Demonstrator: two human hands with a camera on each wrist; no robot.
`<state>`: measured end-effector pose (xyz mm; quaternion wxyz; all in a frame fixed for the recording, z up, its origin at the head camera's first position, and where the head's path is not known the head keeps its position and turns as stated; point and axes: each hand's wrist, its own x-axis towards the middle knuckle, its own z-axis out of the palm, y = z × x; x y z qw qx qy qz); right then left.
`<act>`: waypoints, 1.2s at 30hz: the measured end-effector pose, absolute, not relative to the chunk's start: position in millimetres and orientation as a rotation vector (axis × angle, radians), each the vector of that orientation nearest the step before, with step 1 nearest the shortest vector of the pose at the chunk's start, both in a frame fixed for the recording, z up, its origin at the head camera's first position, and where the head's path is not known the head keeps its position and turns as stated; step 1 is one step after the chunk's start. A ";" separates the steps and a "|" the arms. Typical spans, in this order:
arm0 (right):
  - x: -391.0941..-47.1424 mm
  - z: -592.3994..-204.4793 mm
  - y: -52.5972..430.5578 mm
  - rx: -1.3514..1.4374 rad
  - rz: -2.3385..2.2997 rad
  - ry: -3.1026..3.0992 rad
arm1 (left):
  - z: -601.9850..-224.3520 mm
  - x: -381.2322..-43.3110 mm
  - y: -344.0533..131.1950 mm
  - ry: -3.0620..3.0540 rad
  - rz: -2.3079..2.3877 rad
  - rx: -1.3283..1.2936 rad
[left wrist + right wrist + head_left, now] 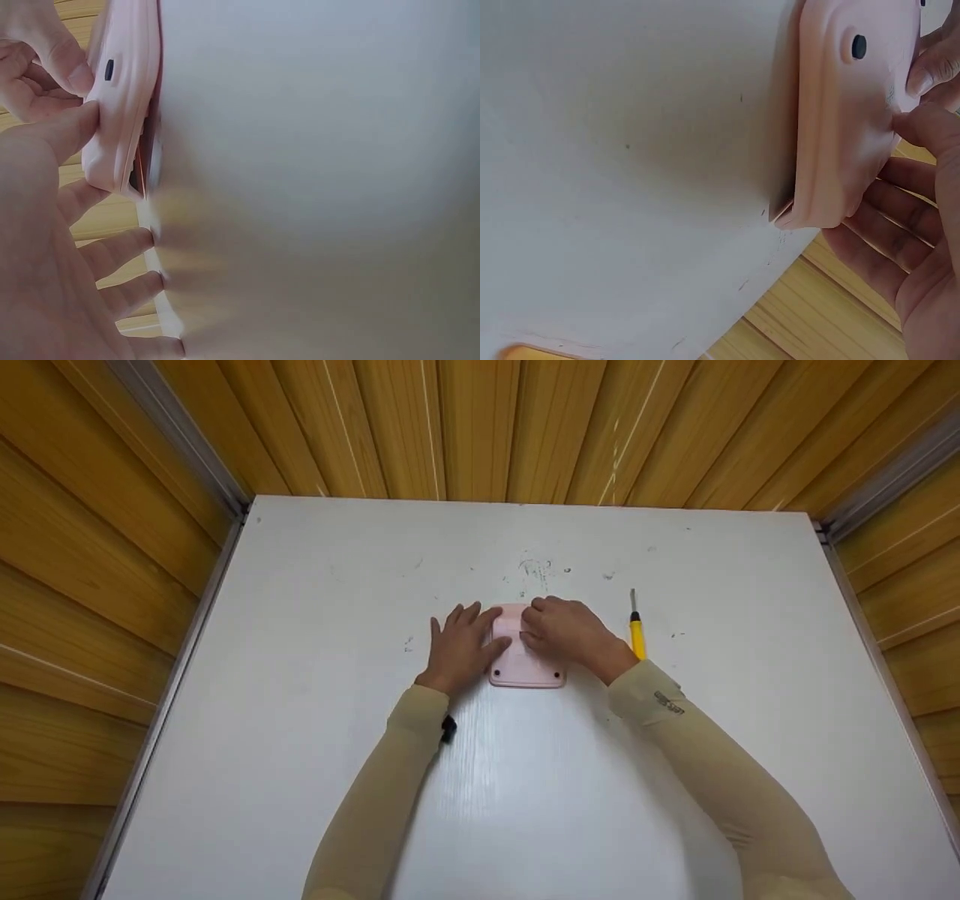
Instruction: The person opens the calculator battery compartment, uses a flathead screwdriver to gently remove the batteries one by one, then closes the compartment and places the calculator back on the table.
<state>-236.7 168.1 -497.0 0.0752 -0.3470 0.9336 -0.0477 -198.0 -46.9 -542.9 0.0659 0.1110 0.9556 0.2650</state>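
Observation:
A pink calculator (525,669), its back facing up, lies on the white table, with dark round rubber feet (859,46) near its corners. My left hand (459,649) rests at its left side, fingers spread and fairly straight; the thumb presses on the back and the index finger touches the far left corner. On the right, my right hand (571,631) has curled fingers at the calculator's far end, its thumb (926,124) on the back. Both thumbs lie close together in the wrist views. The calculator's front face is hidden underneath.
A screwdriver (637,637) with a yellow and black handle lies right of the calculator, beside my right wrist, its blade pointing away. Dark scuff marks dot the white table (337,750) beyond the calculator. Wood-patterned panels (480,427) enclose the table's back and sides.

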 end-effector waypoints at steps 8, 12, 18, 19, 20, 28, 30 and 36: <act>-237.5 -498.1 170.1 -1.081 -0.192 2.795 | -543.1 -198.1 -46.3 2.885 0.772 0.326; -237.8 -497.4 170.0 -1.097 -0.211 2.789 | -542.6 -197.3 -46.9 2.886 0.768 0.326; -240.1 -498.8 172.2 -1.154 -0.214 2.785 | -542.3 -196.9 -47.6 2.885 0.773 0.339; -240.5 -498.7 172.5 -1.158 -0.216 2.781 | -542.2 -196.9 -47.7 2.885 0.775 0.341; -241.0 -498.5 172.7 -1.161 -0.215 2.776 | -542.2 -196.8 -47.7 2.884 0.777 0.342; -241.3 -498.8 171.1 -1.120 -0.206 2.772 | -543.5 -197.0 -47.8 2.884 0.801 0.341; -240.1 -500.8 170.0 -1.130 -0.187 2.788 | -543.8 -197.1 -47.8 2.886 0.800 0.340; -237.2 -505.4 169.0 -1.192 -0.154 2.799 | -543.5 -197.0 -47.6 2.888 0.793 0.339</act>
